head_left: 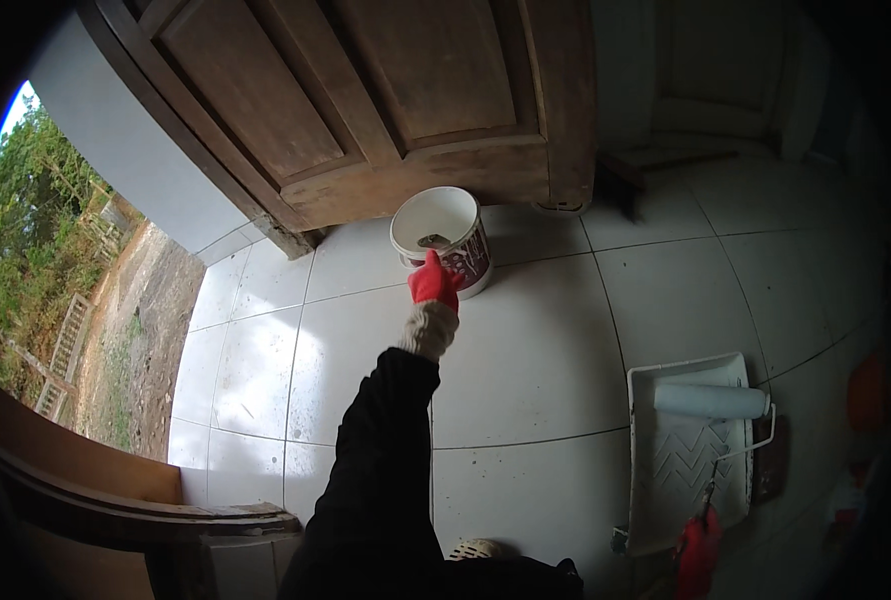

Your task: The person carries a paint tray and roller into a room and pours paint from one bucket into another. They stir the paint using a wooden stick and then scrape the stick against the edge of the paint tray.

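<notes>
My left hand (434, 282), in a red-palmed glove with a pale knit cuff, is closed at the near rim of a white bucket (445, 205). The bucket stands upright on the tiles and bears a dark printed label. A small greyish patch shows inside it, too unclear to name. At the lower right, my right hand (698, 555), also gloved in red, is dim but appears closed round the handle of a paint roller (710, 401). The roller's pale sleeve lies across the upper part of a white paint tray (638, 450) with a zigzag-ribbed slope.
A brown panelled wooden door (415, 165) stands just behind the bucket. White floor tiles (525, 380) carry small spots. A dark broom-like object (620, 185) lies to its right. On the left, a doorway gives onto a dirt path (150, 330). An orange object (865, 390) sits in shadow.
</notes>
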A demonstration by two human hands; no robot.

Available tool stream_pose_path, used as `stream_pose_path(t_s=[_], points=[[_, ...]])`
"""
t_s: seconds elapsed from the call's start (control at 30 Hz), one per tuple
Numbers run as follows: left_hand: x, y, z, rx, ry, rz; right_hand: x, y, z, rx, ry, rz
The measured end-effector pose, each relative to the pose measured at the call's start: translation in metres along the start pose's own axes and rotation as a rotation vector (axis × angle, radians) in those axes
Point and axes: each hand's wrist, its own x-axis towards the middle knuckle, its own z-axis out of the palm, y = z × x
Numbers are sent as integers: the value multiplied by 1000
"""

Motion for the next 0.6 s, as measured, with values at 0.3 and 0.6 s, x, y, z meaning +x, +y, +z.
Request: stream_pose_path(t_s=[0.3, 0.6], points=[[-280, -160, -25, 961, -1252, -569, -13, -36, 12, -33, -57, -9], [-325, -211, -8, 970, -1005, -314, -24, -56, 22, -90, -45, 32]])
